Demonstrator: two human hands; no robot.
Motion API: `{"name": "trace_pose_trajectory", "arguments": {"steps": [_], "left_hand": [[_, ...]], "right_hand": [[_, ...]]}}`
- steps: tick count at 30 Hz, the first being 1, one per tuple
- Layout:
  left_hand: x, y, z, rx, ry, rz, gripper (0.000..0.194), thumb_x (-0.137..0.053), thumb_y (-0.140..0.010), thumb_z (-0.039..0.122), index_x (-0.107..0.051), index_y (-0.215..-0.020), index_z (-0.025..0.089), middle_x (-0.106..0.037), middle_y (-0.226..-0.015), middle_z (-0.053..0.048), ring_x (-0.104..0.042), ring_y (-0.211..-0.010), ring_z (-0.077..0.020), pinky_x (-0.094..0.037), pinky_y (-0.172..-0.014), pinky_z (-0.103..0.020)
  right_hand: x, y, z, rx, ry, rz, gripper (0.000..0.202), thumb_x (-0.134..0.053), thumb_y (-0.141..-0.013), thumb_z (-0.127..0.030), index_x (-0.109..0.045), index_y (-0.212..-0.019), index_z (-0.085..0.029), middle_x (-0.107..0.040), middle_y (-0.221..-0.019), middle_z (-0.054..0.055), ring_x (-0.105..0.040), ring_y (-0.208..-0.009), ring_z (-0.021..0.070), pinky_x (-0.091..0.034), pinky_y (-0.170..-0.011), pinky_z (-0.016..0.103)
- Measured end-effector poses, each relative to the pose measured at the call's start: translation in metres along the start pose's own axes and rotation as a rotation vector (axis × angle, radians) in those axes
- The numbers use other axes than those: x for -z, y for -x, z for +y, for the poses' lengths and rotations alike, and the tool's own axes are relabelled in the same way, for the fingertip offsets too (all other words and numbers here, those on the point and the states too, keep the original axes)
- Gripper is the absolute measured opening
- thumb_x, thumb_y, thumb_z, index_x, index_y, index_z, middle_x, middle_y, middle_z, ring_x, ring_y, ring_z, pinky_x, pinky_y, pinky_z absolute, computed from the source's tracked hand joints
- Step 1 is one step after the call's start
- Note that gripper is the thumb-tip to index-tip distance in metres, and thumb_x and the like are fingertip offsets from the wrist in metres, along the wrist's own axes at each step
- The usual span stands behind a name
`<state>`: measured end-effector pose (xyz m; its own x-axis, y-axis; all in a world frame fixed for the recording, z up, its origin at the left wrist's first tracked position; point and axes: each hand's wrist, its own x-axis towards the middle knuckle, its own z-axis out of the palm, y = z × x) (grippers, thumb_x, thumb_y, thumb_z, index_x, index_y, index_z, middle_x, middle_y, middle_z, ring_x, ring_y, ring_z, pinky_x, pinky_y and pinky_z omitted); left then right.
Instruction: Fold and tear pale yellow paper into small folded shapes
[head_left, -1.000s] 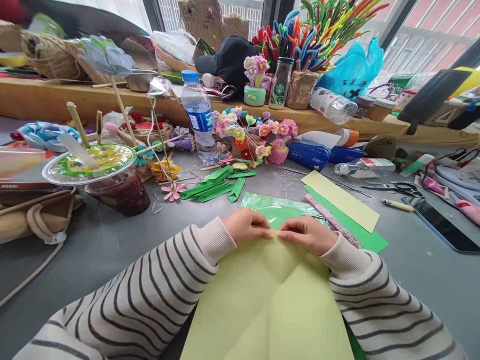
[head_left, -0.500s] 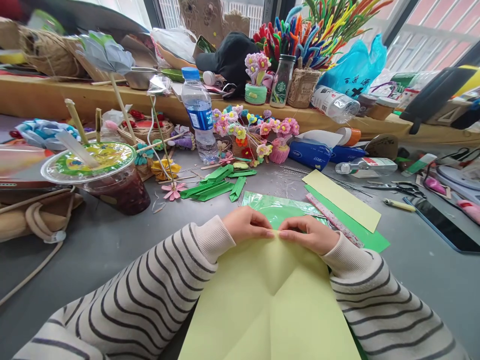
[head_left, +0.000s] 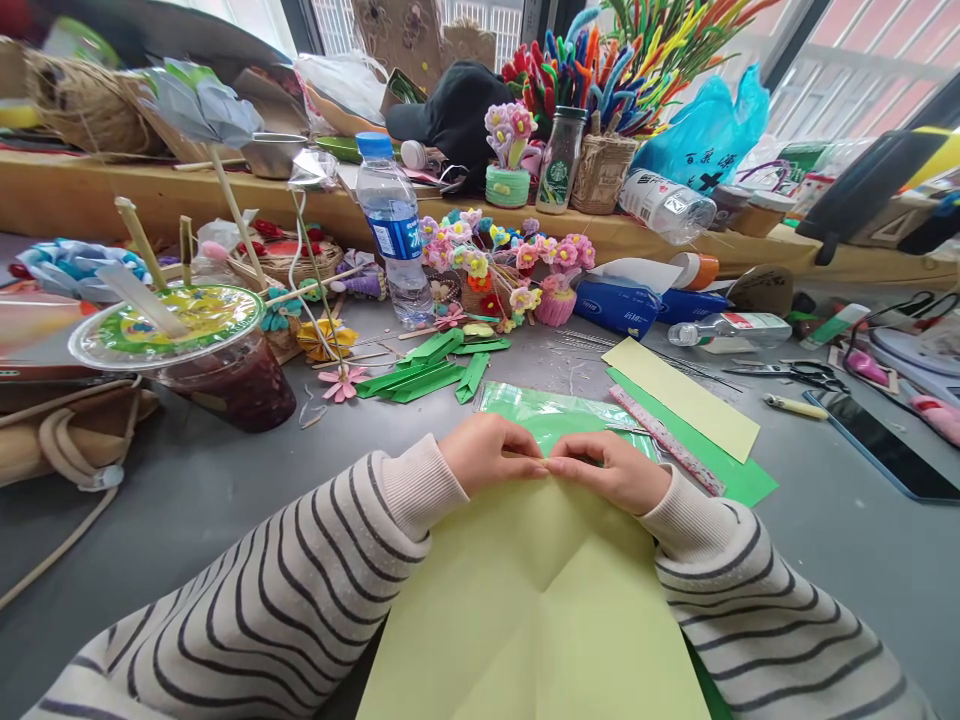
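Observation:
A large sheet of pale yellow paper (head_left: 540,630) with creases across it lies in front of me, its far edge pinched up between my hands. My left hand (head_left: 491,450) is closed, thumb and fingers on that edge. Close beside it, almost touching, my right hand (head_left: 611,468) pinches the same edge. Beyond my hands lies a clear plastic packet (head_left: 517,408) with green paper in it. A patterned ruler (head_left: 667,440) rests to the right, near a green sheet (head_left: 750,485) and a pale yellow strip (head_left: 682,398).
Folded green paper strips (head_left: 431,375) lie past my left hand. A lidded drink cup (head_left: 232,385) stands at left, a water bottle (head_left: 394,235) behind. Scissors (head_left: 810,373), a cutter (head_left: 795,406) and a phone (head_left: 892,445) are at right. Craft supplies fill the wooden shelf (head_left: 330,215).
My two hands have drawn slightly closer together on the paper's far edge. The view has shifted a little; the things around have not moved.

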<state>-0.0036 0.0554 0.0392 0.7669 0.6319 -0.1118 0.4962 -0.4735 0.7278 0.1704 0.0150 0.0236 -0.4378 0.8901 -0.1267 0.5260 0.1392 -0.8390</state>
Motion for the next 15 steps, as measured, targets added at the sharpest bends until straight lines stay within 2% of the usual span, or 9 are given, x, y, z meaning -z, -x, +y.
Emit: {"name": "trace_pose_trajectory", "arguments": {"steps": [15], "left_hand": [[0.0029,0.0012,0.0038,0.005,-0.032,-0.011,0.025,-0.051,-0.070,0.033,-0.065,-0.075,0.013,-0.064,-0.067,-0.002,-0.054,-0.063,-0.0121,-0.038,-0.057,-0.018]], "right_hand": [[0.0043,0.0012,0.0006,0.010,-0.024,-0.070,0.028,-0.040,-0.077,-0.035,-0.055,-0.073,-0.012,-0.046,-0.062,0.000,-0.040,-0.058,0.0107,-0.032,-0.054,0.022]]}}
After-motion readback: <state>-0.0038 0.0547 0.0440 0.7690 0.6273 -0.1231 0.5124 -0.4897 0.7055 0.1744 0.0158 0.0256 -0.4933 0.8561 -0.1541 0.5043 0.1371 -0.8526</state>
